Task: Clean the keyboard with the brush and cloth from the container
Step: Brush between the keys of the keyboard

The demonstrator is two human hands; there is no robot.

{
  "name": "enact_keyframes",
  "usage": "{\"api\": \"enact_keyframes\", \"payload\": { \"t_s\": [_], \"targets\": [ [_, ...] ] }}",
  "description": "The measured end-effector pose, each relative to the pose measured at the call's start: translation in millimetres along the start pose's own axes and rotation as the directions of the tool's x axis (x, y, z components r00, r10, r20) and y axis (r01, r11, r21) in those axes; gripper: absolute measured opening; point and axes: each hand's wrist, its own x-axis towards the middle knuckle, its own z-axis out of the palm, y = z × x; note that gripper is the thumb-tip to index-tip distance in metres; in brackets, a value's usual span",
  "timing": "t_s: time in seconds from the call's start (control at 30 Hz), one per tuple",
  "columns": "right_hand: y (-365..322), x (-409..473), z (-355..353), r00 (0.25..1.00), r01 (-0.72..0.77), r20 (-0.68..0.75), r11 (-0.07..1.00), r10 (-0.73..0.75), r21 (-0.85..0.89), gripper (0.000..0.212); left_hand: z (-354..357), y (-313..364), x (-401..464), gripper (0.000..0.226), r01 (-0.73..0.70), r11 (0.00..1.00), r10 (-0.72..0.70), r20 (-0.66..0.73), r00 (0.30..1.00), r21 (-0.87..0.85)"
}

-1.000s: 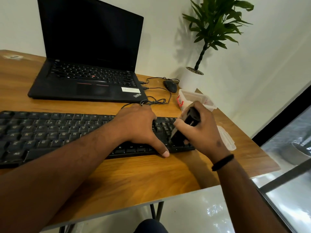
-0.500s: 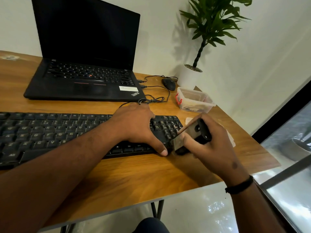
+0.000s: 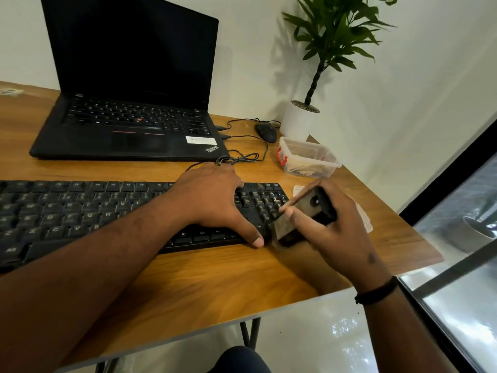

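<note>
From the head camera, the left hand (image 3: 212,200) lies flat on the right part of the black keyboard (image 3: 80,211), fingers spread and holding nothing, thumb at the front edge. The right hand (image 3: 341,227) grips the brush (image 3: 298,216) (a black handle with tan bristles), with the bristles at the keyboard's right end. The keyboard sits on the wooden surface (image 3: 215,281). Behind it stands an open black laptop (image 3: 129,84). A clear container (image 3: 309,160) with a red clip sits near a mouse (image 3: 266,131) and a potted plant (image 3: 322,63).
</note>
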Motion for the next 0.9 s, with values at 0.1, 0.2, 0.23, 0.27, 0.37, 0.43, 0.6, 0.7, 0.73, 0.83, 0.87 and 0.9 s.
{"api": "enact_keyframes", "payload": {
  "t_s": [0.1, 0.2, 0.23, 0.27, 0.37, 0.43, 0.6, 0.7, 0.73, 0.83, 0.87, 0.9],
  "targets": [
    [3.0, -0.2, -0.7, 1.0, -0.005, 0.007, 0.999, 0.005, -0.041, 0.028, -1.1, 0.2, 0.0, 0.133, 0.004, 1.0, -0.004, -0.002, 1.0, -0.008],
    [7.8, 7.6, -0.6, 0.988, -0.078, -0.133, 0.996, 0.082, 0.033, 0.021, -0.3, 0.6, -0.7, 0.131, 0.006, 1.0, -0.006, -0.012, 1.0, -0.013],
    [7.9, 11.1, -0.3, 0.976, -0.096, -0.183, 0.986, 0.121, 0.137, 0.022, -0.1, 0.7, -1.1, 0.13, 0.005, 1.0, -0.006, -0.014, 1.0, -0.014],
    [7.2, 16.0, 0.1, 0.952, -0.104, -0.257, 0.965, 0.167, 0.241, 0.024, 0.1, 0.6, -1.3, 0.13, 0.006, 1.0, -0.007, -0.016, 1.0, -0.015],
    [10.7, 42.2, 3.7, 0.874, -0.119, -0.363, 0.865, 0.325, 0.487, 0.033, -0.5, 0.4, -0.8, 0.131, 0.013, 1.0, -0.013, -0.029, 1.0, -0.02],
    [19.1, 62.0, 9.4, 0.871, -0.166, -0.319, 0.836, 0.373, 0.524, 0.043, 0.0, 0.0, -0.5, 0.132, 0.009, 1.0, -0.009, -0.041, 0.999, -0.012],
    [45.1, 74.5, 20.5, 0.896, -0.223, -0.276, 0.89, 0.348, 0.398, 0.043, 0.1, -0.8, -0.7, 0.138, 0.006, 1.0, -0.006, -0.036, 0.999, -0.01],
    [48.4, 71.0, 21.5, 0.909, -0.193, -0.279, 0.907, 0.309, 0.375, 0.026, -0.4, 0.3, -1.5, 0.141, 0.012, 1.0, -0.012, -0.032, 0.999, -0.012],
    [46.4, 70.0, 22.0, 0.921, -0.174, -0.273, 0.92, 0.279, 0.352, 0.023, -0.8, 0.4, -1.8, 0.141, 0.013, 1.0, -0.013, -0.028, 1.0, -0.015],
    [43.5, 66.5, 23.8, 0.949, -0.181, -0.182, 0.919, 0.256, 0.349, 0.011, -1.6, 1.7, -2.9, 0.144, 0.018, 1.0, -0.018, -0.02, 1.0, -0.014],
    [42.9, 65.3, 23.7, 0.95, -0.196, -0.156, 0.907, 0.269, 0.372, 0.01, -1.3, 2.0, -3.0, 0.146, 0.018, 1.0, -0.019, -0.018, 1.0, -0.012],
    [42.8, 64.7, 24.0, 0.95, -0.2, -0.151, 0.902, 0.274, 0.382, 0.009, -1.1, 2.0, -3.1, 0.147, 0.018, 1.0, -0.018, -0.017, 1.0, -0.011]
  ]
}}
